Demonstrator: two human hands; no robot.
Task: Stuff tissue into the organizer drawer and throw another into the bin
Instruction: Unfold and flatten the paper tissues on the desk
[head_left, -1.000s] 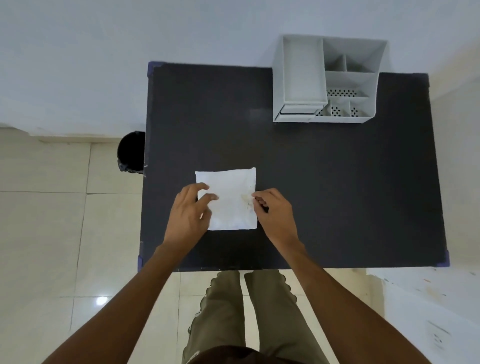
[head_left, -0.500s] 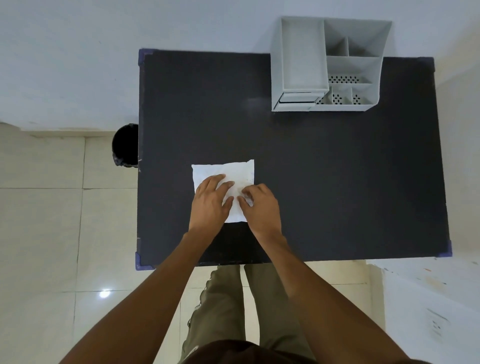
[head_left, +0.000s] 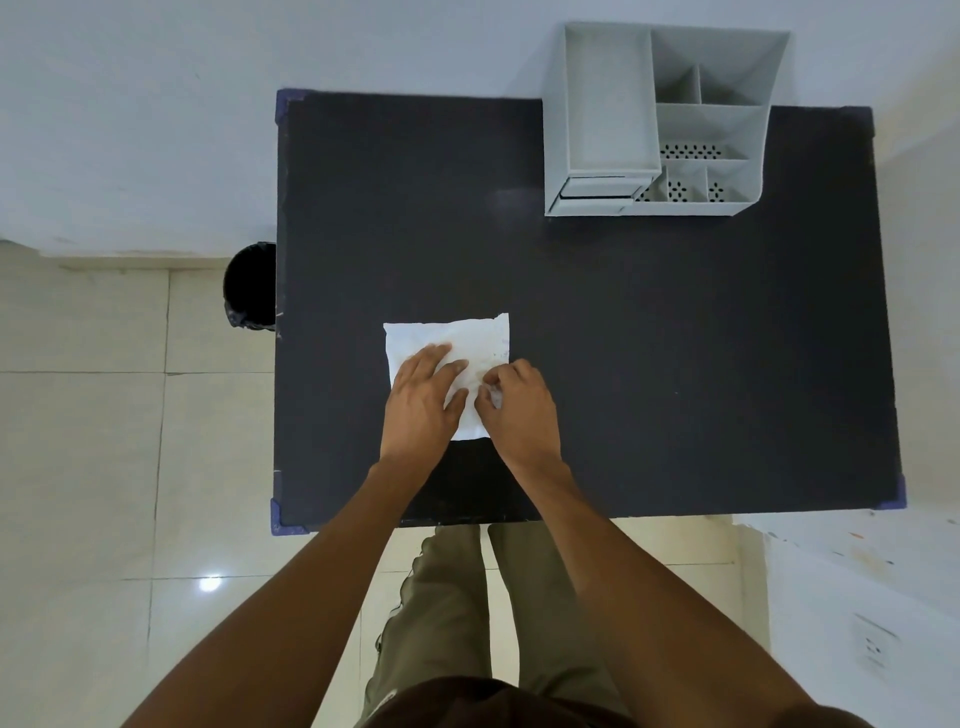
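A white square tissue (head_left: 457, 338) lies flat on the black table (head_left: 649, 338), near its front left. My left hand (head_left: 421, 402) rests flat on the tissue's left half, fingers spread. My right hand (head_left: 519, 410) is on the tissue's right half with its fingertips curled, pinching a bit of the tissue at the centre. A grey desk organizer (head_left: 654, 122) stands at the table's far right; its small drawer (head_left: 597, 188) at the front left looks closed. A black bin (head_left: 249, 286) stands on the floor just off the table's left edge.
The wall runs behind the table. Tiled floor lies to the left and below the front edge, where my legs (head_left: 467, 597) stand. A white surface (head_left: 857, 597) sits at the lower right.
Both hands slid from the tissue's outer sides toward its centre, and the right fingertips have curled to pinch the tissue. The tissue's near part is now covered by the hands.
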